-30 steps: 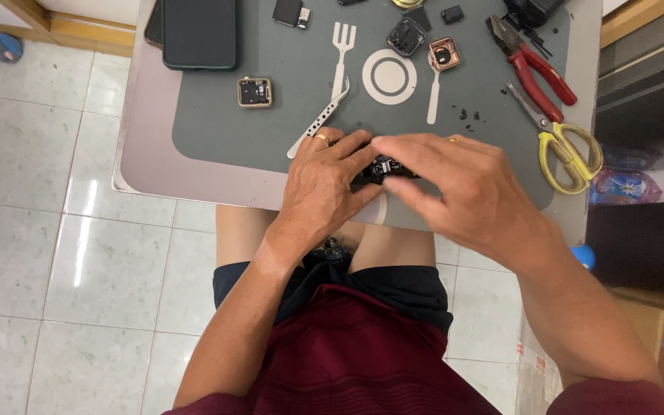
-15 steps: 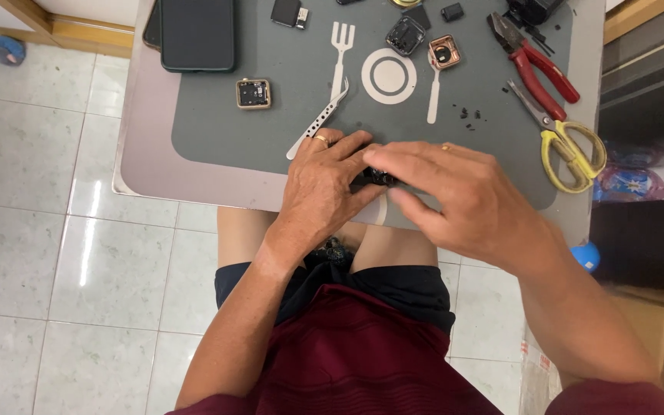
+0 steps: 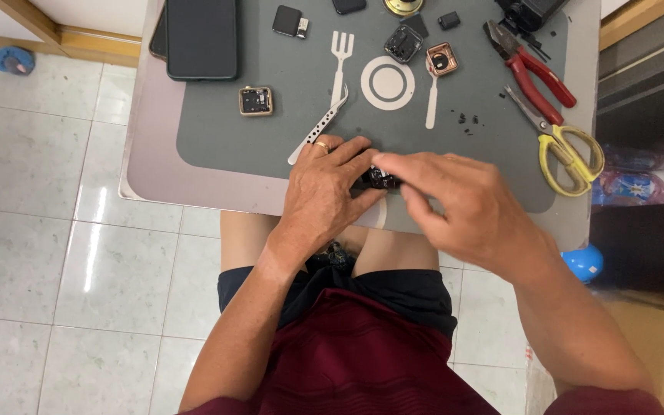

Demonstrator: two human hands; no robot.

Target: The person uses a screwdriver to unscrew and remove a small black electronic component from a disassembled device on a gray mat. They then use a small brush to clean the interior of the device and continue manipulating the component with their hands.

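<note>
1. Head view: both your hands meet at the near edge of the grey mat (image 3: 217,146), over the middle of the small table (image 3: 136,173).
2. Your left hand (image 3: 324,192) has its fingers curled and pressed onto a small black part (image 3: 382,180), with the thumb under it.
3. Your right hand (image 3: 463,207) comes in from the right, its fingertips pinched on the same part, touching the left fingers.
4. The silver tweezers (image 3: 318,127) lie just beyond your left knuckles, untouched.
5. Farther back lie a square gold-rimmed case (image 3: 256,101), a dark phone (image 3: 201,38) at the far-left corner, red pliers (image 3: 532,65) and yellow scissors (image 3: 566,150) along the right edge.
6. The step in hand looks like working the part apart or together by finger grip; the next move likely calls for a steady left hold and fine right-hand pressure.
</note>
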